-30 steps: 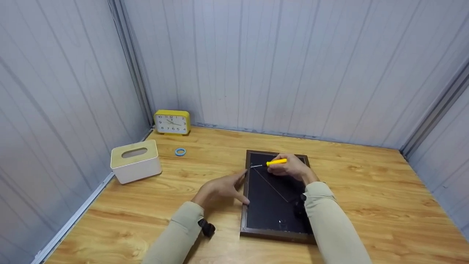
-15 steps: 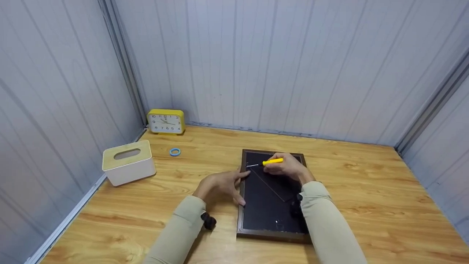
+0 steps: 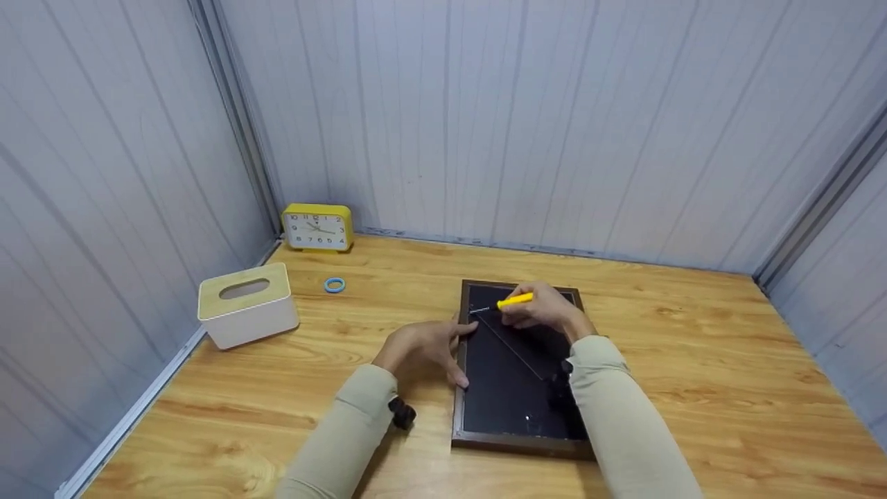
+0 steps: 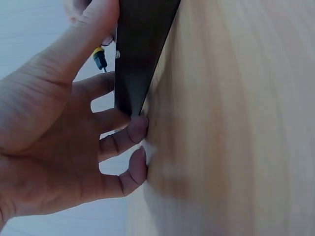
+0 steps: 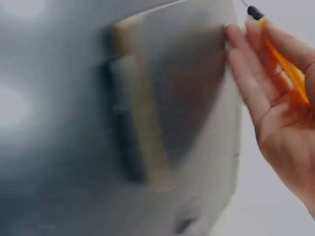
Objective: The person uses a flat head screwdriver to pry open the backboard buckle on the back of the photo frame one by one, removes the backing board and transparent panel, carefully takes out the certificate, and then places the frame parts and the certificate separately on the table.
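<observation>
A dark brown picture frame (image 3: pixel 516 402) lies on the wooden table with its black back up. My right hand (image 3: pixel 546 308) grips a screwdriver (image 3: pixel 516 300) by its yellow handle. The screwdriver's thin metal shaft points left, its tip at the frame's upper left border. My left hand (image 3: pixel 429 346) rests along the frame's left side, index finger and thumb spread over the edge. In the left wrist view the other fingers (image 4: pixel 138 129) bend loosely by the frame's side wall and the tabletop. The right wrist view shows the black back blurred, with the yellow handle (image 5: pixel 288 66) in the right hand.
A white tissue box (image 3: pixel 249 315) with a wooden lid stands at the left by the wall. Behind it is a yellow clock (image 3: pixel 317 229). A small blue ring (image 3: pixel 335 285) lies on the table (image 3: pixel 693 360) between them and the frame. Pale panel walls enclose the table.
The left index finger has come from beside the frame's edge onto its border. The screwdriver stays at the upper left border, its handle tilting slightly. The whole head view shifts a little.
</observation>
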A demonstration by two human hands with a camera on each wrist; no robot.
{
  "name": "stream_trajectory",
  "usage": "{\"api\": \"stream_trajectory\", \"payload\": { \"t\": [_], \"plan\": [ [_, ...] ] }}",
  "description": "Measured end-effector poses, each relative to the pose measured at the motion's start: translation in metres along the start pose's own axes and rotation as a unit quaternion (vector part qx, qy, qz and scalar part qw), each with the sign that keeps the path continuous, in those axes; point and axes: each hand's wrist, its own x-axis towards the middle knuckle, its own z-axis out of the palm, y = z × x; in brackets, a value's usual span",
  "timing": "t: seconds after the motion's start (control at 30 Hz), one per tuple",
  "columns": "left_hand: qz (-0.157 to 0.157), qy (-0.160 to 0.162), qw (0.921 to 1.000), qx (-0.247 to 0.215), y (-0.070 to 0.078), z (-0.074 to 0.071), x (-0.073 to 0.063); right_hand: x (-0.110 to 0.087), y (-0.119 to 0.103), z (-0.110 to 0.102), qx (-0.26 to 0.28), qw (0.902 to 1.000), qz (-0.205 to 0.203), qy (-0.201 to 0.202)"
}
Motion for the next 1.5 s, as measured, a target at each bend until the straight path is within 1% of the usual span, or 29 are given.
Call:
{"api": "stream_trajectory", "payload": {
  "t": [0.03, 0.1, 0.2, 0.3, 0.37, 0.43, 0.53, 0.67, 0.77, 0.83, 0.9, 1.03, 1.13, 1.27, 1.4, 1.5],
  "plan": [
    [-0.004, 0.001, 0.9999, 0.012, 0.001, 0.0, 0.001, 0.001, -0.007, 0.001, -0.016, 0.9999, 0.002, -0.003],
    [-0.002, -0.003, 0.9994, 0.036, 0.003, -0.001, 0.002, 0.004, -0.02, 0.004, -0.046, 0.9989, -0.001, -0.008],
    [0.006, -0.007, 0.9983, 0.058, 0.006, -0.001, 0.004, 0.01, -0.04, 0.012, -0.077, 0.9968, -0.021, -0.011],
    [0.018, -0.015, 0.9977, 0.064, 0.01, 0.001, 0.008, 0.015, -0.057, 0.02, -0.117, 0.9924, -0.035, -0.007],
    [0.019, -0.019, 0.9977, 0.063, 0.013, 0.001, 0.011, 0.017, -0.066, 0.022, -0.15, 0.9879, -0.039, -0.006],
    [0.02, -0.021, 0.9973, 0.067, 0.015, 0.002, 0.012, 0.02, -0.073, 0.024, -0.182, 0.9825, -0.039, -0.012],
    [0.015, -0.018, 0.9964, 0.082, 0.017, 0.001, 0.013, 0.023, -0.082, 0.026, -0.214, 0.9757, -0.038, -0.028],
    [0.013, -0.018, 0.9945, 0.103, 0.015, -0.001, 0.011, 0.028, -0.09, 0.03, -0.235, 0.97, -0.037, -0.052],
    [0.016, -0.019, 0.9949, 0.098, 0.013, -0.002, 0.01, 0.03, -0.092, 0.032, -0.24, 0.9681, -0.039, -0.06],
    [0.016, -0.019, 0.9952, 0.095, 0.012, -0.004, 0.009, 0.031, -0.09, 0.031, -0.234, 0.9693, -0.044, -0.06],
    [0.016, -0.019, 0.9955, 0.092, 0.011, -0.004, 0.009, 0.03, -0.085, 0.028, -0.215, 0.9737, -0.048, -0.059],
    [0.012, -0.016, 0.9955, 0.092, 0.009, -0.004, 0.008, 0.028, -0.068, 0.017, -0.145, 0.9865, -0.05, -0.058],
    [0.009, -0.015, 0.9977, 0.065, 0.007, -0.003, 0.006, 0.025, -0.054, 0.009, -0.092, 0.9931, -0.049, -0.055],
    [0.0, -0.012, 0.9993, 0.036, 0.006, -0.002, 0.006, 0.021, -0.035, 0.0, -0.048, 0.9962, -0.048, -0.053],
    [-0.011, -0.005, 0.9991, 0.04, 0.006, -0.002, 0.004, 0.019, -0.021, -0.006, -0.017, 0.9973, -0.042, -0.057],
    [-0.016, -0.002, 0.9992, 0.037, 0.006, -0.002, 0.004, 0.019, -0.015, -0.007, 0.0, 0.9973, -0.04, -0.062]
  ]
}}
